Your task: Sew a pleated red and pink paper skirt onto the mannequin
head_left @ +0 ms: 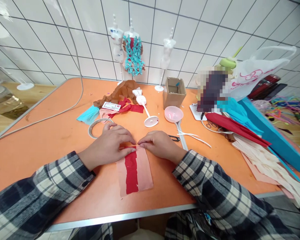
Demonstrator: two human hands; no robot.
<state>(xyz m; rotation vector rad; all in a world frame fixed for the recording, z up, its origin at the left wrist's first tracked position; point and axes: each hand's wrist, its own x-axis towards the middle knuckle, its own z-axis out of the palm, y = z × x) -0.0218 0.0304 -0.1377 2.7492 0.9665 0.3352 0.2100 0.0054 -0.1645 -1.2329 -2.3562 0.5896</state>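
Note:
A pink crepe paper sheet (145,173) lies flat near the front of the orange table, with a red crepe paper strip (131,176) running lengthwise over it. At the sheet's far edge, my left hand (112,143) has its thumb on the paper and its fingers curled just beyond. My right hand (158,143) pinches the same far edge at its right corner. The fingertips of both hands nearly meet there. Just behind my left hand rests a roll of tape (91,128). Scissors (174,137), partly hidden, lie beyond my right hand.
Behind are a fallen mini mannequin (146,108), brown crepe paper (120,93), a cardboard box (174,95) and a pink scoop (173,114). White strips (195,136) lie right. Folded crepe paper (240,128) fills the right side. A cable (81,83) crosses the left. Dressed mannequins (133,55) stand along the wall.

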